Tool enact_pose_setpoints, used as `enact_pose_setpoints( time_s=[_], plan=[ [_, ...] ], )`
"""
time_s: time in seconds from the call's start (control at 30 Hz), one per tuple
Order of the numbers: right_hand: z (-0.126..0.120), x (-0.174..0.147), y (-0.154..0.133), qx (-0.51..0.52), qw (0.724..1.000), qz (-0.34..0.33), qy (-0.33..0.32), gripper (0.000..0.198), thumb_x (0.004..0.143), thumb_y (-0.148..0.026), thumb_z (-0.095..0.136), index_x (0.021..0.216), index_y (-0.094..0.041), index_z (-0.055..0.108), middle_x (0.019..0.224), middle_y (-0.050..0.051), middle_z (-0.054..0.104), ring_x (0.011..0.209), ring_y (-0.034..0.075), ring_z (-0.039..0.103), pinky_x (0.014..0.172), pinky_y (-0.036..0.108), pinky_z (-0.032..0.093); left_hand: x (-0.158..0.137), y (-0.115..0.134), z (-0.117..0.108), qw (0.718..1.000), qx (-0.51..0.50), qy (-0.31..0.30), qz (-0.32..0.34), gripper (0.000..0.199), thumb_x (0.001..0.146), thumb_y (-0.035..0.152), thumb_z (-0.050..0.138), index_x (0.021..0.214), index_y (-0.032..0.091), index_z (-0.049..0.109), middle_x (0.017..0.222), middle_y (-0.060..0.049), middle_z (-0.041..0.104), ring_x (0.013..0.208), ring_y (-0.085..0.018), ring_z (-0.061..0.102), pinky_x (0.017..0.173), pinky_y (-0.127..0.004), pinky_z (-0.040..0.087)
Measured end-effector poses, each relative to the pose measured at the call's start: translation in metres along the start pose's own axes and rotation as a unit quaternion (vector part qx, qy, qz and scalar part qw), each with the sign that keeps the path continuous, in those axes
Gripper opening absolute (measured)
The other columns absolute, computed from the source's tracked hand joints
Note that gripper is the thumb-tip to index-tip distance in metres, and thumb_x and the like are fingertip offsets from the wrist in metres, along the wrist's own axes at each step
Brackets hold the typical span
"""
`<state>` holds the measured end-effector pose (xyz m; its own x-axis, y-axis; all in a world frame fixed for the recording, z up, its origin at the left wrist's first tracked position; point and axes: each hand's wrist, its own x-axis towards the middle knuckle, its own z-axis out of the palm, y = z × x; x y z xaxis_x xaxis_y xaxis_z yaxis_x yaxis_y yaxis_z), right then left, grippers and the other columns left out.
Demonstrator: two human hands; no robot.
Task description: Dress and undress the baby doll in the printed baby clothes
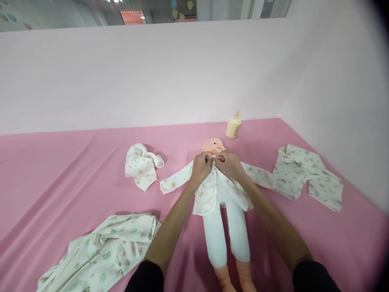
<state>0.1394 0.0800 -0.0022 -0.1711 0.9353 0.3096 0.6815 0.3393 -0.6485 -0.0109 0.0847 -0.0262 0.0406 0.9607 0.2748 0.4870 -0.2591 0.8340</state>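
A baby doll (226,244) lies on its back, its head turned to the right. It wears a white printed baby jacket (204,199) with the sleeves spread out; the front hangs apart below the collar. My left hand (201,166) pinches the jacket's edge at the neck, fingers closed. Close beside it, my right hand (230,164) pinches the other edge of the collar. The fingertips of both hands nearly meet under the doll's chin. Whatever fastener may be between them is too small to make out.
Pink cloth (75,174) covers the table. A crumpled white printed garment (142,167) lies left of the doll, a green-printed cloth (106,251) at front left, and a green-printed garment (310,174) at right, touching the sleeve. A cream pump bottle (233,126) stands by the wall.
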Motion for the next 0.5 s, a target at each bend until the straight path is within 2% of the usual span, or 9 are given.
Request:
enact_pose_setpoints(
  time_s=[0.13,0.23,0.37,0.5],
  plan=[
    [0.006,0.001,0.007,-0.062,0.998,-0.022,-0.004,0.018,0.085,-0.023,0.051,0.068,-0.019,0.056,0.074,0.004,0.060,0.068,0.016,0.049,0.063,0.029,0.032,-0.001,0.003,-0.001,0.999,0.045,0.013,0.018,0.018,0.087,0.023,0.051,0.082,0.016,0.067,0.086,-0.005,0.070,0.079,-0.015,0.060,0.075,-0.028,0.045],
    [0.007,0.000,0.009,-0.098,0.994,-0.047,-0.010,0.016,0.087,-0.020,0.049,0.075,-0.018,0.059,0.084,0.006,0.062,0.074,0.017,0.051,0.065,0.028,0.033,-0.002,0.007,-0.003,0.996,0.086,0.008,0.014,0.022,0.086,0.022,0.050,0.076,0.017,0.069,0.084,-0.005,0.069,0.081,-0.015,0.059,0.078,-0.028,0.044],
    [0.004,-0.003,0.006,-0.131,0.989,-0.072,-0.019,0.018,0.090,-0.018,0.045,0.086,-0.017,0.063,0.093,0.007,0.064,0.077,0.018,0.053,0.065,0.029,0.033,-0.004,0.012,-0.007,0.991,0.130,-0.017,-0.008,0.026,0.086,0.024,0.048,0.078,0.017,0.071,0.084,-0.005,0.070,0.083,-0.015,0.059,0.080,-0.027,0.042],
    [0.000,-0.004,0.003,-0.162,0.983,-0.073,-0.043,0.020,0.091,-0.018,0.044,0.084,-0.017,0.063,0.093,0.008,0.063,0.077,0.018,0.054,0.064,0.029,0.032,-0.005,0.016,-0.007,0.987,0.157,-0.012,-0.035,0.026,0.086,0.027,0.049,0.085,0.019,0.073,0.092,-0.006,0.071,0.090,-0.018,0.060,0.082,-0.028,0.042]
  ],
)
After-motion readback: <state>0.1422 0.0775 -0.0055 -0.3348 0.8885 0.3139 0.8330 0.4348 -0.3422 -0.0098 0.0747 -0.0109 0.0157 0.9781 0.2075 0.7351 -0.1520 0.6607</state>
